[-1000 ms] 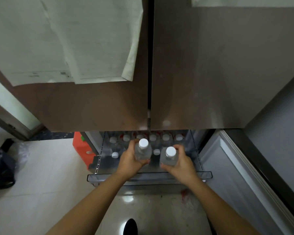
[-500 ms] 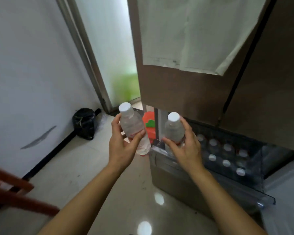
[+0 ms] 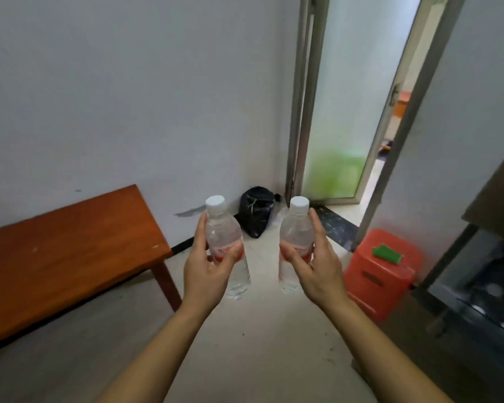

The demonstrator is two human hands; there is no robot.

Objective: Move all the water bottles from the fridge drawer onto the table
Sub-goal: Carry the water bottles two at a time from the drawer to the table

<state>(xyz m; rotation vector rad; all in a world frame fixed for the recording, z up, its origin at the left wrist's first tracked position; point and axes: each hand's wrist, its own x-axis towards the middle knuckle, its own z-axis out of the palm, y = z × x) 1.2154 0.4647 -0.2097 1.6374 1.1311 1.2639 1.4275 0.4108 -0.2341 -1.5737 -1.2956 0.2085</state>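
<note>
Bottles in transit, none on desk [image 3: 70, 251] yet.
We see left hand [image 3: 208, 267] and right hand [image 3: 314, 269] each wrapped round a bottle [image 3: 224, 242]; more caps show in the drawer [image 3: 483, 289].

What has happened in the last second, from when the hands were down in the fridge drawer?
Both bottles were lifted out of the drawer and carried leftward as the person turned from the fridge; the wooden table is now in view. Unchanged: the left hand holds the left bottle, the right hand the right bottle, both upright and capped.
</note>
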